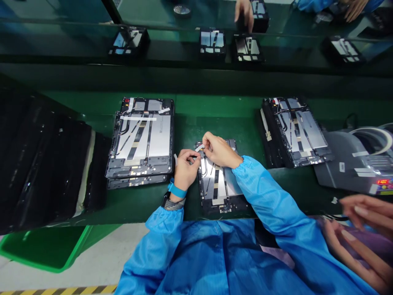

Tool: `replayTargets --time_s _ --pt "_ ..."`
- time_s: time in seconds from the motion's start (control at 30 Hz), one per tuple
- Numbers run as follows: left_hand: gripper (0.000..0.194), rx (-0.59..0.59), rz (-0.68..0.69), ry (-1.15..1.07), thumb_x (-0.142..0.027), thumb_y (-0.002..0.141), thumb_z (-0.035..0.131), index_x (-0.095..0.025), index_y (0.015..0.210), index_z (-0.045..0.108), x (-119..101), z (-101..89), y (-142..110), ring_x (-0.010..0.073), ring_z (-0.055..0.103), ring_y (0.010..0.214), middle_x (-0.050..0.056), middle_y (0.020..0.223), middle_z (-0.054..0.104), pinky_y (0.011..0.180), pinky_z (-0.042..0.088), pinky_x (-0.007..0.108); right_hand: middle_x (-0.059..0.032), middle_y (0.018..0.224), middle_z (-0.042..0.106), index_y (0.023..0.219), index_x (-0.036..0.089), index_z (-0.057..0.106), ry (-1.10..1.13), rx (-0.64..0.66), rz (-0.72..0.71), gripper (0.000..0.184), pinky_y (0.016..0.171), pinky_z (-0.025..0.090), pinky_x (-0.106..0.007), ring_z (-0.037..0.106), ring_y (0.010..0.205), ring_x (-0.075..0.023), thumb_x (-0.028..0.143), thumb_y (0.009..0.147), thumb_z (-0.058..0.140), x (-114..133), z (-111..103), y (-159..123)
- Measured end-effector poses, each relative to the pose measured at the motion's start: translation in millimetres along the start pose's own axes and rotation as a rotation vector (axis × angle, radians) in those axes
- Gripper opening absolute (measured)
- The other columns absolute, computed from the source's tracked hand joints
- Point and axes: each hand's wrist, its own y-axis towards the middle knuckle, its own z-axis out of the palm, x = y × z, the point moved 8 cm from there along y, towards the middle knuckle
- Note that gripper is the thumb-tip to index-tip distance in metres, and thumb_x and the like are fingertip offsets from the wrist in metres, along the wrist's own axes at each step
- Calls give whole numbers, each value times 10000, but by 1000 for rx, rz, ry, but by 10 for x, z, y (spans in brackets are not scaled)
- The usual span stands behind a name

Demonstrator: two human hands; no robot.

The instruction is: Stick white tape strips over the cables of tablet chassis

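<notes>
An opened tablet [219, 186] with its back cover off lies on the green bench straight in front of me. My left hand [185, 169] rests at the tablet's upper left corner, its fingers curled in a pinch. My right hand [217, 150] hovers over the tablet's top edge and pinches a small white strip of tape [199, 147]. Both hands meet at that strip. Blue sleeves cover both arms, and a blue band sits on my left wrist.
A stack of two opened tablets [139, 141] lies to the left, another opened tablet [296, 131] to the right. A grey tape dispenser [356, 164] stands at far right. Another person's hands [362, 229] show at lower right. Black foam [43, 159] fills the left.
</notes>
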Motion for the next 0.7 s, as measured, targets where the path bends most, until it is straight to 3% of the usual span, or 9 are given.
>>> replayTargets --time_s 0.4,0.7 --pt "38 -6 -4 30 -163 852 706 -178 851 741 29 18 17 69 489 630 28 1013 606 658 480 231 30 796 580 942 251 420 -41 40 116 309 691 309 -281 562 751 -184 27 762 534 4 -27 -68" --pt "26 -38 -14 45 -152 860 712 -167 859 733 24 44 20 63 484 604 21 996 591 666 489 246 32 779 572 970 246 426 -133 50 81 310 703 306 -284 546 719 -187 27 783 541 10 -6 -77"
